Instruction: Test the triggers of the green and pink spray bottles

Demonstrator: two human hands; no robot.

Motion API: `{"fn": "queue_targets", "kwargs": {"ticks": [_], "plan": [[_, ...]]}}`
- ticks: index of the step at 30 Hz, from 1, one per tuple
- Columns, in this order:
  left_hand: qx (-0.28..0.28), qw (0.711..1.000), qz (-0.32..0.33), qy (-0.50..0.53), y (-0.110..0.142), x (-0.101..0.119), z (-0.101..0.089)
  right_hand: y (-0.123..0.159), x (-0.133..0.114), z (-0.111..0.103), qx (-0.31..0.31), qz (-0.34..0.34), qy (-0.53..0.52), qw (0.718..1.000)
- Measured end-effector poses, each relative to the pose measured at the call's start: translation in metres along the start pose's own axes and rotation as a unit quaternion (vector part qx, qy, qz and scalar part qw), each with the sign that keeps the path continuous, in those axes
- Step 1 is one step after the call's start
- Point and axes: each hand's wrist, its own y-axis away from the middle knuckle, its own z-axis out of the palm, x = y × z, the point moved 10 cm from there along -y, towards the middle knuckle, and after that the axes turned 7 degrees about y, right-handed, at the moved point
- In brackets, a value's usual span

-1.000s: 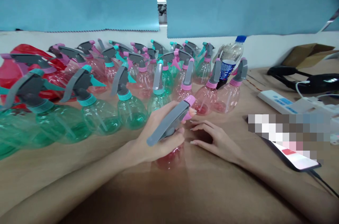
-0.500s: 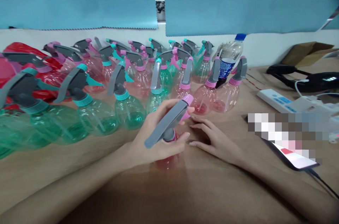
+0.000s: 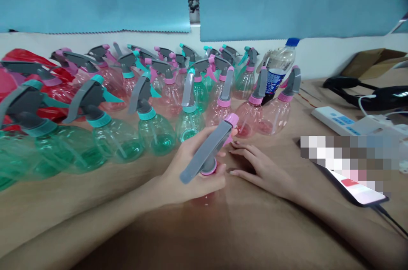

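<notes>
Our left hand (image 3: pixel 183 168) wraps the pink spray bottle (image 3: pixel 208 151) below its collar, seemingly to steady it. Our right hand (image 3: pixel 259 166), fingers loosely spread, grips nothing, just beside. Green bottles (image 3: pixel 156 138) sit beyond our left hand, leftward.

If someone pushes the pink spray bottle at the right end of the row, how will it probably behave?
The pink spray bottle is probably light for its size, since only a little liquid shows at its bottom. It may tip if pushed at its tall spray head. Its shiny wall looks somewhat slippery.
</notes>
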Motion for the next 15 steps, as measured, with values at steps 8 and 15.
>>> {"fn": "queue_targets", "kwargs": {"ticks": [8, 15], "plan": [[0.007, 0.999, 0.045, -0.010, 0.0003, 0.0092, 0.0015, 0.0003, 0.0000, -0.0007, 0.002, -0.005, 0.006, 1.000], [0.020, 0.999, 0.049, 0.000, -0.0002, 0.0084, 0.0004, 0.0007, 0.0005, 0.0012, -0.006, -0.005, 0.016, 1.000]]}}
